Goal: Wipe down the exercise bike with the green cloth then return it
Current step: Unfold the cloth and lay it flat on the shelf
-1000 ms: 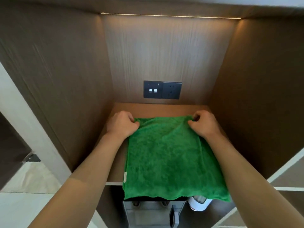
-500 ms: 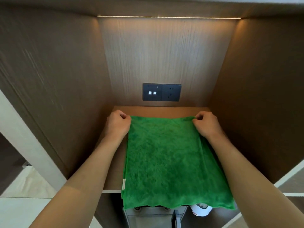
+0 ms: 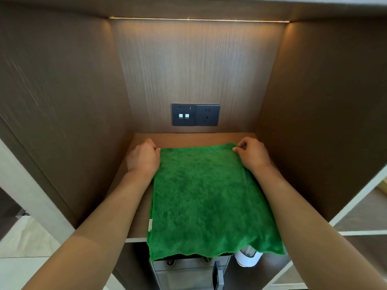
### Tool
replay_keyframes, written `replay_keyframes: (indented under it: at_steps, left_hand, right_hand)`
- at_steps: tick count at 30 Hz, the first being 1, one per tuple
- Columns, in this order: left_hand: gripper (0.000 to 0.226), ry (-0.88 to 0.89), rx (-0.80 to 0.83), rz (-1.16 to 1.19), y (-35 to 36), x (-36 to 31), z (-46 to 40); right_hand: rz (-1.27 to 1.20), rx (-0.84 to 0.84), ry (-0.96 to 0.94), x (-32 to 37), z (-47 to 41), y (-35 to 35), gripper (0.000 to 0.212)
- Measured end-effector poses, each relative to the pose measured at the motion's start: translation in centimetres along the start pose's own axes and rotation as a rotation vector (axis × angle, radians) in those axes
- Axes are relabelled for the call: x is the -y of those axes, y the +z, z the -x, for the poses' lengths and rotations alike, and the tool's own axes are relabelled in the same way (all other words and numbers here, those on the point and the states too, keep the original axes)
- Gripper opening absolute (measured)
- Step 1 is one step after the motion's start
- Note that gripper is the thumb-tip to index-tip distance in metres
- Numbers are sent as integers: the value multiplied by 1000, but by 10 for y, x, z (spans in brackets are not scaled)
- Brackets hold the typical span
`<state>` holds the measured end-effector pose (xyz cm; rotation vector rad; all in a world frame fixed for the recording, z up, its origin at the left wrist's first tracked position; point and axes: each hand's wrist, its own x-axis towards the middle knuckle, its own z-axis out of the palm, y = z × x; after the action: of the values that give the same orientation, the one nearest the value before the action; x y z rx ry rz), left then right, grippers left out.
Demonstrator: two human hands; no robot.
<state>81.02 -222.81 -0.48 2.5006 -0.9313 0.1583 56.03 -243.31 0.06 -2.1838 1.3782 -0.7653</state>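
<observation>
1. Head view. A wood-lined niche (image 3: 194, 65) boxes in the work: back panel ahead of both grips, a side wall close outside each hand, lit strip along the top.
2. Shelf (image 3: 142, 208) is the floor of the niche. A bare strip runs beyond the knuckles to the back panel; a wider bare band lies outside the left hand, almost none outside the right.
3. Green cloth (image 3: 209, 201) lies flat on the shelf, spread between the two hands and running back along both forearms toward the person.
4. Its near edge hangs past the shelf's front lip, over a grey unit (image 3: 188, 273) and a white container (image 3: 248, 259) below.
5. A small white tag (image 3: 150, 225) sits on the cloth's left border, well behind the left grip.
6. Left hand (image 3: 143, 158): fingers curled in, closed at the cloth's far left corner. Knuckles up; the fingertips are hidden, so how much cloth they pinch cannot be told.
7. Right hand (image 3: 252, 154): thumb and fingers (image 3: 237, 149) pinched together on the far right corner, the cloth edge raised slightly at the pinch.
8. Dark socket plate (image 3: 195, 115) on the back panel, above and beyond the midpoint between the grips, clear of both.
9. Open floor shows low, outside the left forearm; white shelf framing outside the right.
</observation>
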Motion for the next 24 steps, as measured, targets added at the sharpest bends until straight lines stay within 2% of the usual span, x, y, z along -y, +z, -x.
replay_keyframes:
  at_steps: [3,5,7,9,11,13,18,24]
  left_hand:
    - [20,94,-43,82,-10,-2,10]
    - [23,270,-57,131,-14,-8,25]
    - [32,480,15,152,-14,-21,44]
    - [45,595,173,146,-8,-32,58]
    - [56,603,285,68,0,-36,61]
    - [59,568,328,1,3,-34,56]
    - [58,551,337,-13,8,-31,49]
    - [59,555,346,-8,12,-27,48]
  right_hand:
    - [-102,44,-6,-1,1,-7,17]
    - [-193,110,10,-2,4,-15,22]
    - [-229,168,33,-3,12,-24,27]
    - [-212,213,31,-5,23,-31,31]
    - [-222,247,15,-7,37,-36,34]
    - [-230,284,6,-8,49,-42,37]
    - [-192,312,5,-13,69,-55,35]
    - [-135,200,-13,-20,91,-56,25]
